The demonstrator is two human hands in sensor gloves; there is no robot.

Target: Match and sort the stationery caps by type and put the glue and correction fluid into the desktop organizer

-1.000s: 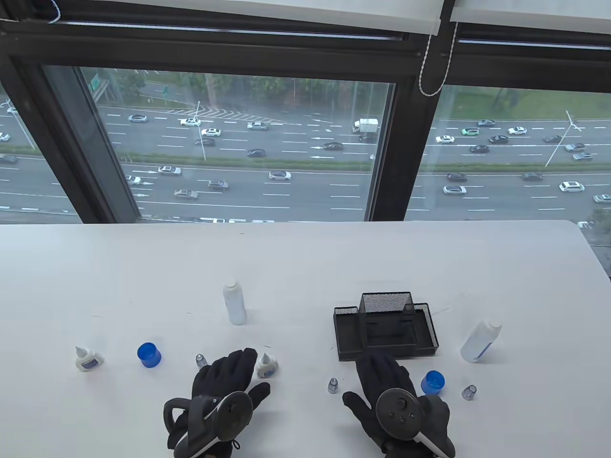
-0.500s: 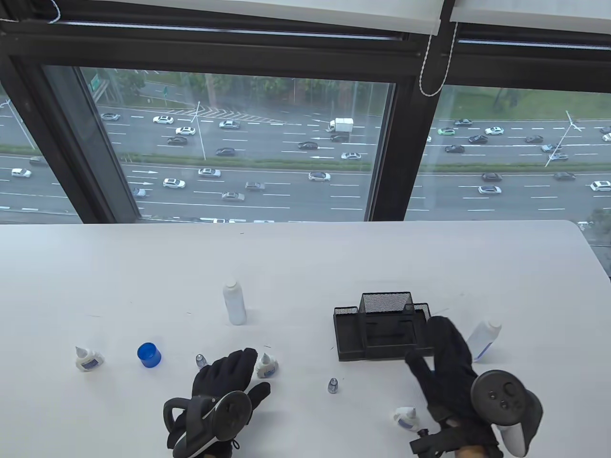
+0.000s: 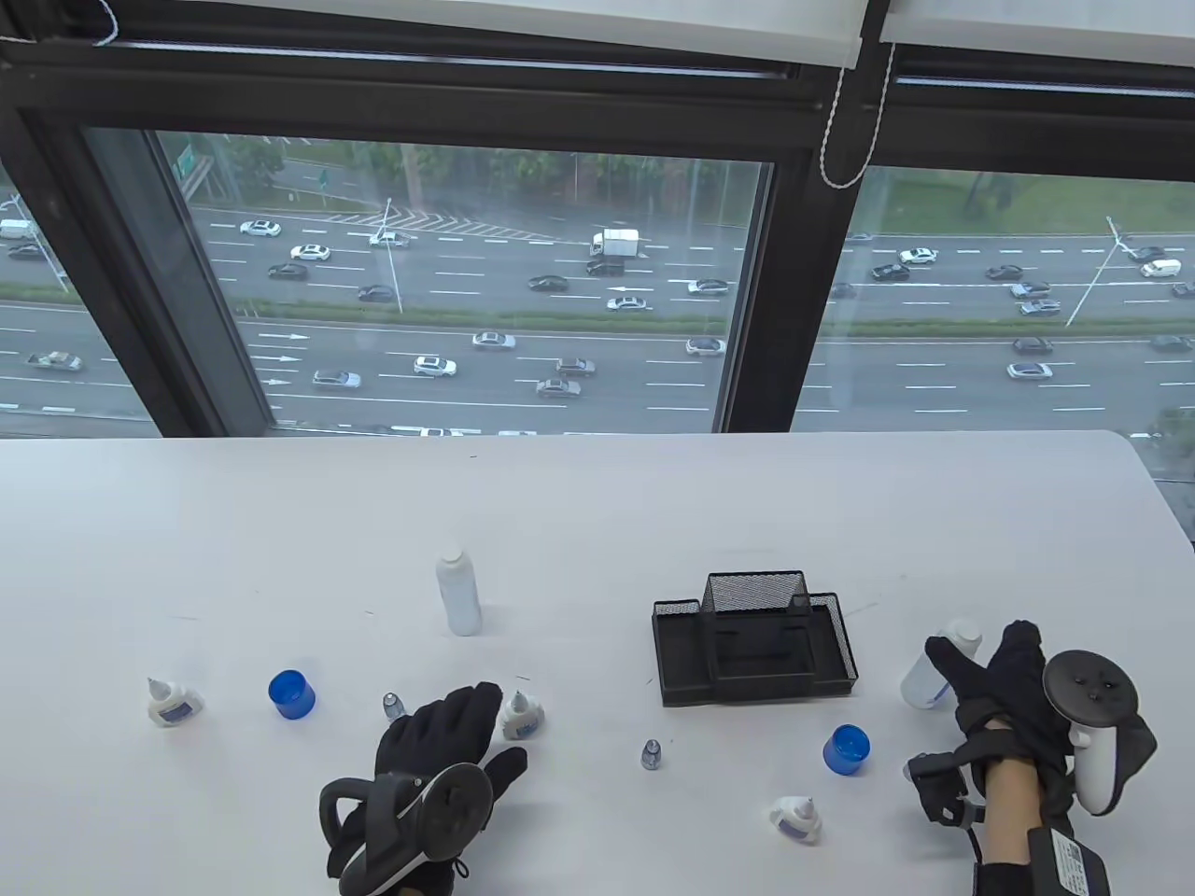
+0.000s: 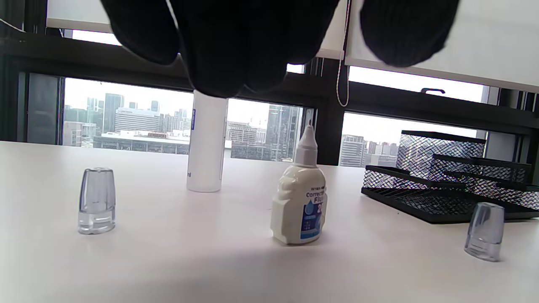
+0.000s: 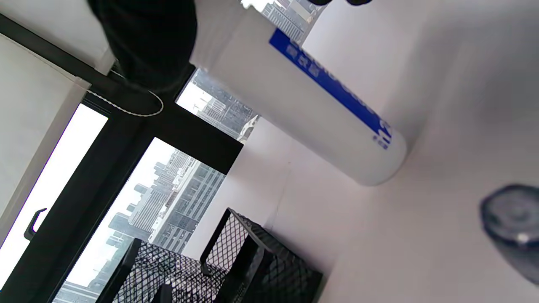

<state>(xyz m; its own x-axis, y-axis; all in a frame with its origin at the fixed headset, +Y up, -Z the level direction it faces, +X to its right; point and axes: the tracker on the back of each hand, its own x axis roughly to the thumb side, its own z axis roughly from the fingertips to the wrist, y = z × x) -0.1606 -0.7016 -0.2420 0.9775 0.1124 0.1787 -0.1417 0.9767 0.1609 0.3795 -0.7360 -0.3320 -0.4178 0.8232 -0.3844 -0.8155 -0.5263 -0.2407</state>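
Observation:
My right hand (image 3: 976, 644) is at the white glue bottle (image 3: 922, 681) right of the black mesh organizer (image 3: 754, 686). Its thumb (image 5: 147, 42) lies across the glue bottle (image 5: 303, 105) and the fingers sit behind it; the bottle's base is on the table. My left hand (image 3: 467, 719) rests flat and open, with fingers (image 4: 236, 42) above a standing correction fluid bottle (image 4: 300, 202). A second correction fluid (image 3: 796, 819) lies near the front and a third (image 3: 171, 702) stands far left. Two blue caps (image 3: 847, 749) (image 3: 291, 694) and two clear caps (image 3: 652, 753) (image 3: 393, 706) stand loose.
Another white glue bottle (image 3: 459, 591) stands uncapped behind my left hand. The organizer (image 5: 236, 261) has a tall mesh cup at the back and low trays in front. A blurred round cap (image 5: 511, 223) lies close under my right wrist. The table's right edge (image 3: 1158, 495) is near.
My right hand left its flat rest in front of the organizer, swung right past it and closed on the right glue bottle, uncovering a blue cap and a lying correction fluid. The left hand stayed.

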